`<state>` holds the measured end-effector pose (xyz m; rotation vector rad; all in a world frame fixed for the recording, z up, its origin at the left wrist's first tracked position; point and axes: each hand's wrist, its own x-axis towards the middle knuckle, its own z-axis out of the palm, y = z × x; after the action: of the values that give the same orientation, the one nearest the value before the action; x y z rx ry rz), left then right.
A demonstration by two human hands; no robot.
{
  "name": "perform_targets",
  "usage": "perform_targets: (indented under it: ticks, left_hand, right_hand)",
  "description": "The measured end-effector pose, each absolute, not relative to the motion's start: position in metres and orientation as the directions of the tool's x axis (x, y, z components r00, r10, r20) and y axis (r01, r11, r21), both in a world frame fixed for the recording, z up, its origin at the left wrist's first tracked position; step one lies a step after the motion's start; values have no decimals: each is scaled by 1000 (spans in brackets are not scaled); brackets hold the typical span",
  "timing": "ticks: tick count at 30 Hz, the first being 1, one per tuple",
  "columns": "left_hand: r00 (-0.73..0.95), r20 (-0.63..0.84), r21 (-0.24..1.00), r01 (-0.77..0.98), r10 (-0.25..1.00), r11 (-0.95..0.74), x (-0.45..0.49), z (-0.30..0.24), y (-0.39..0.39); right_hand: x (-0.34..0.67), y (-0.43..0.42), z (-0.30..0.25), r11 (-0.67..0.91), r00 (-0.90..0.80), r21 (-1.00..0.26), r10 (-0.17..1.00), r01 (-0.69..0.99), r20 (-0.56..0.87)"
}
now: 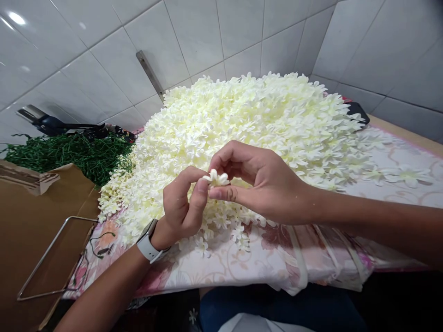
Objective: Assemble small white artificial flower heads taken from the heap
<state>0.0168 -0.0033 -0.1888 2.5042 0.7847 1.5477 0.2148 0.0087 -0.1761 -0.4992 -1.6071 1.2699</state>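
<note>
Between the fingertips of both hands is a small white artificial flower (218,178), its petals facing up. My left hand (185,198), with a pale-banded watch (148,244) at the wrist, pinches the flower's left side between thumb and index finger. From the right, my right hand (258,180) closes thumb and fingers on the same flower. Right behind and below the hands spreads a large heap of cream-white artificial flowers (249,110). Some loose blossoms (240,235) lie on the floral tablecloth (214,267) in front of the heap.
At the left lies a tangle of thin green stems (72,157), beside a cardboard box (41,230) with a bent metal wire frame (41,265). A dark-handled tool (48,122) rests behind the stems. At the far right sits a black object (358,113). Tiled walls (238,32) enclose the back.
</note>
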Motion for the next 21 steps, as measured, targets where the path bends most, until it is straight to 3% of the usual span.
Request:
perform_targets:
  ticks: [7,11,15,21]
  left_hand:
    - [325,830,296,434,454,-851,17,-186,-2]
    - [344,812,306,438,472,-846,17,-186,-2]
    - [383,791,320,407,477,-856,18,-185,-1]
    - [404,758,369,383,513,-847,20,-182,-2]
  right_hand:
    - [215,6,-169,199,-464,-928,821,-315,333]
    - [216,11,-167,197,-463,-935,827,-295,320]
    - [216,14,-171,276,-522,-931,772,-239,363]
    - [219,11,-179,540,-522,-834,682,-113,513]
